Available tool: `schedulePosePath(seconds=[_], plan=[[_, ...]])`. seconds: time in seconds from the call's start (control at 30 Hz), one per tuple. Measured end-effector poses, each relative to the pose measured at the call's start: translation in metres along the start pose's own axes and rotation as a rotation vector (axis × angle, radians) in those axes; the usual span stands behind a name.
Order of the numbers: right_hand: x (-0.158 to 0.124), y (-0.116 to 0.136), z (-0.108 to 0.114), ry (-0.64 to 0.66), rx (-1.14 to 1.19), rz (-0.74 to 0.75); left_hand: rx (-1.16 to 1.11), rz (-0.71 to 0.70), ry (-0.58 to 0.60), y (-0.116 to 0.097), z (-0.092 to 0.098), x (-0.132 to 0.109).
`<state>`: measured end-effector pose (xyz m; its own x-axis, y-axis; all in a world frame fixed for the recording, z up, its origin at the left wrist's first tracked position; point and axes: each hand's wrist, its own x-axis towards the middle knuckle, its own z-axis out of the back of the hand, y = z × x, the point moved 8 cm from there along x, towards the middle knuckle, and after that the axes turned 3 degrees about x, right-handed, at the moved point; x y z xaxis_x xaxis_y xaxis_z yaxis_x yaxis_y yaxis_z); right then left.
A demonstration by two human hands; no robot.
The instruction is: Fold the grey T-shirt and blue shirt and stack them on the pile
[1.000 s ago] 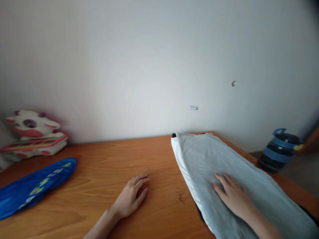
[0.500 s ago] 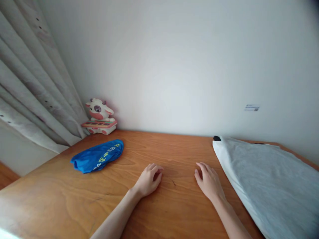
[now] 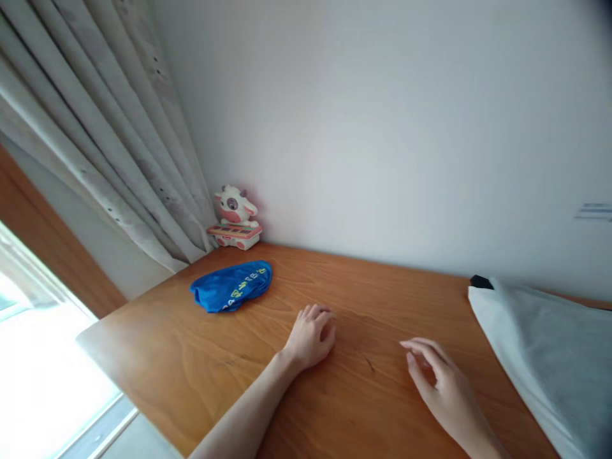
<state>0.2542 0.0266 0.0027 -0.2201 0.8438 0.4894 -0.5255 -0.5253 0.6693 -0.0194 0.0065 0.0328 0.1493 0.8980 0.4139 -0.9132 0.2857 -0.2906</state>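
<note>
Blue printed fabric item, long and flattened, with yellow and white markings (image 3: 232, 287), is lying on the brown wooden table (image 3: 201, 376), back left, well apart from both hands. Pale grey cloth with a white edge (image 3: 554, 357) is spreading over the table's right side, a black piece (image 3: 480, 282) showing at its back corner.

Left hand (image 3: 310, 335) is resting on the wood, forearm slanting in from below, back of hand up, fingers loosely bent, thumb just off the index; narrow gap, holding nothing. Right hand (image 3: 442, 379) is sitting between a dark mark on the wood (image 3: 370, 364) and the grey cloth, rolled thumb side up, fingers reaching left, half curled; moderate thumb-index gap, also holding nothing. Cannot tell if it's touching the table.

Versus 1 s ago: right hand was lying on the grey cloth; now it's staying off it. Versus 0.5 s ago: it's rolling more onto its side. View is turning left, so more table edge is showing. White-and-pink cow toy with keyboard (image 3: 236, 220) is standing behind the blue item, near the grey curtain (image 3: 119, 127).
</note>
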Motion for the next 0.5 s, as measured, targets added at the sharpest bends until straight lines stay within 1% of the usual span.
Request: schedulePosePath(seconds=[0.07, 0.1, 0.17, 0.2, 0.23, 0.27, 0.3, 0.33, 0.37, 0.43, 0.5], plan=[[-0.001, -0.005, 0.005, -0.043, 0.029, -0.009, 0.198, 0.168, -0.114, 0.042, 0.022, -0.001], [-0.001, -0.006, 0.007, -0.068, 0.037, 0.0, 0.305, 0.284, -0.174, 0.066, 0.036, -0.005], [-0.001, -0.007, 0.011, -0.109, 0.043, 0.042, 0.483, 0.559, -0.267, 0.113, 0.061, -0.021], [-0.001, -0.006, 0.013, -0.122, 0.042, 0.063, 0.54, 0.693, -0.282, 0.132, 0.07, -0.032], [0.0, -0.006, 0.013, -0.129, 0.038, 0.08, 0.575, 0.803, -0.272, 0.148, 0.075, -0.042], [0.0, -0.005, 0.013, -0.131, 0.036, 0.093, 0.587, 0.871, -0.242, 0.159, 0.077, -0.048], [0.0, -0.004, 0.013, -0.131, 0.034, 0.104, 0.578, 0.891, -0.203, 0.166, 0.076, -0.051], [0.0, -0.003, 0.013, -0.13, 0.034, 0.109, 0.559, 0.872, -0.165, 0.168, 0.073, -0.051], [0.001, -0.002, 0.013, -0.129, 0.036, 0.112, 0.533, 0.824, -0.131, 0.166, 0.069, -0.047], [0.001, 0.0, 0.012, -0.128, 0.041, 0.112, 0.472, 0.692, -0.072, 0.154, 0.06, -0.034], [0.001, 0.003, 0.012, -0.127, 0.048, 0.11, 0.403, 0.568, -0.021, 0.134, 0.049, -0.02]])
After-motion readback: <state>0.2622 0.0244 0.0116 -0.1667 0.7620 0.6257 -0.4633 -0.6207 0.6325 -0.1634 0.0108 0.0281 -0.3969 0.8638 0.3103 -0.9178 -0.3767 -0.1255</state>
